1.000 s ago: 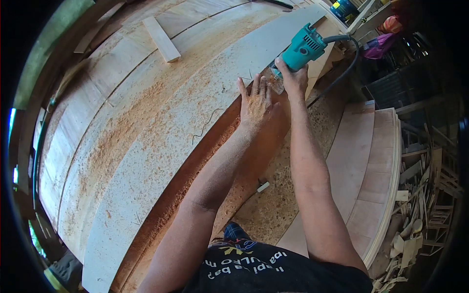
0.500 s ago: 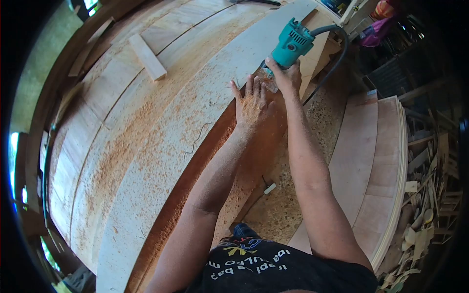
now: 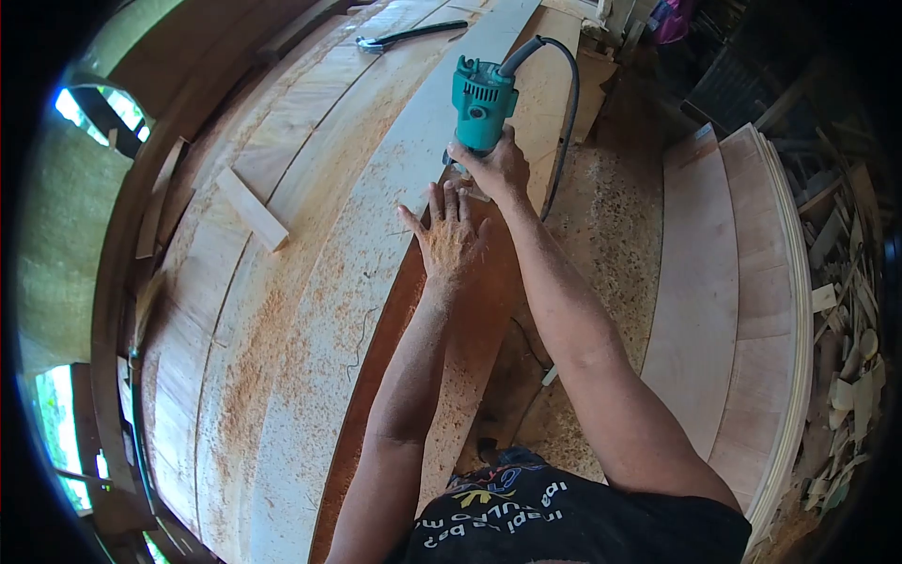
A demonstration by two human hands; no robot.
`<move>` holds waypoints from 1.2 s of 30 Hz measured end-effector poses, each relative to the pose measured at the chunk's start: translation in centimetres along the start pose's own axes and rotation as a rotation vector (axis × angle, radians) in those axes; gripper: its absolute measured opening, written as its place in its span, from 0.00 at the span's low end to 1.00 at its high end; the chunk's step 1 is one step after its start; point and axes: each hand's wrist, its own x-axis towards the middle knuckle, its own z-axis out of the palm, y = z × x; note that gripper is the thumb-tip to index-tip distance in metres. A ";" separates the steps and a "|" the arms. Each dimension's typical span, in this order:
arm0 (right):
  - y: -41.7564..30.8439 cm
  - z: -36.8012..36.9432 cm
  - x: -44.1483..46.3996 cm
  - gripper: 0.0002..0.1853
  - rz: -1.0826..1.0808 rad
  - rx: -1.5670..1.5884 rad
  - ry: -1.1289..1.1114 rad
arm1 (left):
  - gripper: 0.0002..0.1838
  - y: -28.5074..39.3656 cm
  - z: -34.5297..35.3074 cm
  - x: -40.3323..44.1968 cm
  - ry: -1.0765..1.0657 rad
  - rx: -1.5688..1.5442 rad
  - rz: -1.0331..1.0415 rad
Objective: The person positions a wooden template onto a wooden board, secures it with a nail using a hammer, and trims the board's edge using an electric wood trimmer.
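My right hand [image 3: 496, 169] is wrapped around the lower body of a teal trim router [image 3: 483, 99], held upright at the edge of a long pale board [image 3: 376, 202]. The router's clear base and its bit are partly hidden by my fingers. Just on the near side of the base, my left hand [image 3: 448, 242] lies flat with fingers spread, sawdust on its back. Beneath that hand is a reddish-brown wooden piece [image 3: 479, 315] running along the board's edge. A dark power cord [image 3: 573, 99] loops from the router's top down to the right.
Wood shavings cover the curved planked surface [image 3: 282, 310] at left. On it lie a short wood block [image 3: 252, 209] and a claw hammer [image 3: 413, 35]. Curved plywood panels [image 3: 695, 244] are stacked at right, beside scrap wood [image 3: 850, 385]. A thin wire [image 3: 362, 334] lies on the board.
The view has turned, so the router and both hands appear further left and the hammer now shows fully. My right hand keeps its grip on the router; my left hand stays flat behind it.
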 end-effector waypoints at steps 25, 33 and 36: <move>1.0 -0.4 3.9 0.47 0.003 0.026 0.016 | 0.41 1.2 0.7 3.7 -0.010 -0.053 -0.004; 1.7 -0.3 5.2 0.47 -0.009 0.018 0.018 | 0.42 1.5 1.3 5.1 -0.031 -0.041 -0.005; 2.1 -0.3 5.8 0.48 -0.019 0.033 0.016 | 0.42 1.7 1.2 5.5 -0.038 -0.027 0.000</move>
